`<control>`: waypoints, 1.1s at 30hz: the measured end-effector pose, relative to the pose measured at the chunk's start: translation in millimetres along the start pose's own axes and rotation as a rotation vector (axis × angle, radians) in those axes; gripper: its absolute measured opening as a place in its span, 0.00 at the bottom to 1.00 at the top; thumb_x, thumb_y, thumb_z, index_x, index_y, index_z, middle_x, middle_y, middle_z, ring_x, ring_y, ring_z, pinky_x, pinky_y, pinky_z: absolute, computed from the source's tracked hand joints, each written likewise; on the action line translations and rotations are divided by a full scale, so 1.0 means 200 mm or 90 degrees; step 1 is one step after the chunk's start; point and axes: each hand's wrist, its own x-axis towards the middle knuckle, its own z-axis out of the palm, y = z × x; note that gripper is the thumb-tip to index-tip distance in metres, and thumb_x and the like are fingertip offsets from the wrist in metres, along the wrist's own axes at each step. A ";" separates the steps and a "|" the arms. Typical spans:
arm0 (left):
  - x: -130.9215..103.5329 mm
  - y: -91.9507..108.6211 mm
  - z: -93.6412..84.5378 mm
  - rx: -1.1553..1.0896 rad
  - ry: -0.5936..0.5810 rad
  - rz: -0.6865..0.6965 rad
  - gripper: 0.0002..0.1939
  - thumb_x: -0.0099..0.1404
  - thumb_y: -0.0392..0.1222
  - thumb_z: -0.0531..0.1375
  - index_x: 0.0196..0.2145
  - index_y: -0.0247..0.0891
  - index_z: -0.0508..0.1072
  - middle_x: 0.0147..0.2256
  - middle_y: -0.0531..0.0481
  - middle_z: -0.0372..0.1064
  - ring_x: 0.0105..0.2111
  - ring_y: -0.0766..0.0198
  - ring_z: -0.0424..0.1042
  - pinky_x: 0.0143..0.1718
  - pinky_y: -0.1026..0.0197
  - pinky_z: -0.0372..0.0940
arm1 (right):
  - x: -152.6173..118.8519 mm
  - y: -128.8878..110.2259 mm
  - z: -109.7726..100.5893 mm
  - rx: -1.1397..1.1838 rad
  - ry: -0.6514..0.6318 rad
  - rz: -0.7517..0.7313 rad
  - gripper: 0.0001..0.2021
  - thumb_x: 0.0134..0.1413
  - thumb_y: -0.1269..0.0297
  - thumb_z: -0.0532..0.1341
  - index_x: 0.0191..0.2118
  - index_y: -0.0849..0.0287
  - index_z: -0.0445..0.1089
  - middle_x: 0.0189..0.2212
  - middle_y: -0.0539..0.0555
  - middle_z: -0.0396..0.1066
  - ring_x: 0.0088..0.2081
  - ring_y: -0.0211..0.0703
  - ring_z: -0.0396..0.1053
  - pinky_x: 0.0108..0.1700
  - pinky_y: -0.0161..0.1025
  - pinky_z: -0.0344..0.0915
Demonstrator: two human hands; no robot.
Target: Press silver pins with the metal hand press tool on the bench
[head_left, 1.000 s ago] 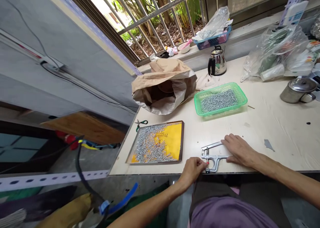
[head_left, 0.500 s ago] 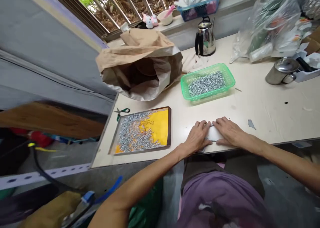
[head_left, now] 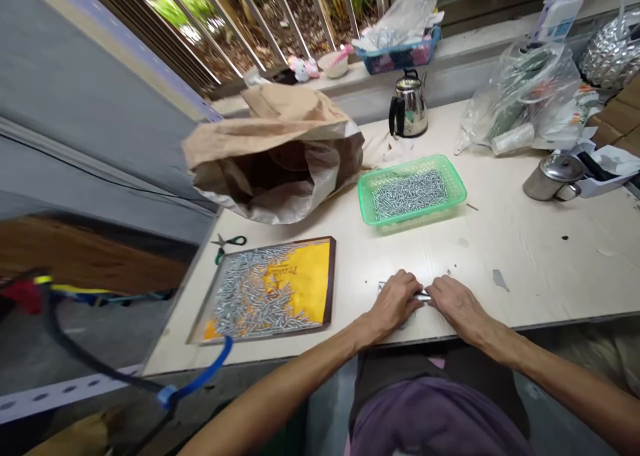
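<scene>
Near the table's front edge, my left hand (head_left: 397, 301) and my right hand (head_left: 457, 307) sit close together, fingers curled and closed. Between their fingertips shows a narrow, shiny silvery piece (head_left: 423, 296), gripped from both sides. Most of it is covered by the fingers, so its kind cannot be told. Small silvery bits also peek out beside and below my left hand. To the left lies a shallow tray (head_left: 329, 283) with a yellow bottom and many small metal pins (head_left: 250, 296). Beyond the hands stands a green plastic basket (head_left: 367, 209) filled with similar pins (head_left: 410, 193).
A large open brown paper bag (head_left: 270, 129) stands at the back left, with green-handled scissors (head_left: 230, 241) in front of it. Farther back is a steel kettle (head_left: 411, 106). On the right are a lidded metal cup (head_left: 555, 176) and clear plastic bags (head_left: 525, 96).
The piece between my hands showed as a wide, flat, pale rectangle; now only a narrow shiny strip shows. My fingers have curled in more. The whole view has shifted slightly.
</scene>
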 end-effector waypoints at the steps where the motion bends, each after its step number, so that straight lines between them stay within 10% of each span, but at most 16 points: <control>1: 0.00 0.00 0.00 -0.003 0.000 -0.003 0.04 0.62 0.39 0.60 0.36 0.37 0.70 0.36 0.47 0.67 0.39 0.58 0.64 0.40 0.57 0.62 | -0.01 0.00 0.00 -0.001 -0.001 0.001 0.09 0.55 0.79 0.53 0.32 0.59 0.66 0.31 0.54 0.67 0.33 0.45 0.63 0.36 0.40 0.59; 10: -0.03 0.04 0.08 0.068 0.142 0.007 0.13 0.65 0.37 0.54 0.48 0.35 0.66 0.50 0.39 0.64 0.52 0.53 0.63 0.50 0.49 0.63 | 0.04 0.13 -0.08 0.060 0.022 -0.032 0.19 0.52 0.64 0.62 0.49 0.61 0.63 0.40 0.59 0.67 0.40 0.50 0.64 0.42 0.44 0.63; 19: -0.09 0.14 0.29 0.067 0.191 0.021 0.14 0.70 0.34 0.46 0.42 0.36 0.70 0.41 0.44 0.70 0.47 0.59 0.67 0.59 0.45 0.54 | 0.24 0.29 -0.08 -0.046 -0.012 0.002 0.10 0.59 0.68 0.52 0.32 0.59 0.70 0.32 0.56 0.70 0.36 0.47 0.64 0.39 0.44 0.56; 29: -0.33 0.17 0.21 0.060 0.292 0.153 0.14 0.67 0.33 0.47 0.39 0.35 0.72 0.35 0.44 0.71 0.40 0.61 0.68 0.45 0.58 0.66 | 0.38 -0.17 -0.05 0.032 -0.048 -0.302 0.09 0.54 0.73 0.57 0.28 0.52 0.71 0.31 0.52 0.69 0.37 0.45 0.63 0.35 0.41 0.56; 33: -0.59 -0.08 -0.02 0.160 0.415 -0.149 0.14 0.68 0.35 0.48 0.37 0.36 0.73 0.31 0.46 0.69 0.33 0.62 0.67 0.38 0.58 0.65 | 0.40 -0.19 0.04 0.050 -0.002 -0.350 0.13 0.53 0.79 0.52 0.25 0.55 0.67 0.29 0.53 0.69 0.33 0.44 0.63 0.35 0.41 0.57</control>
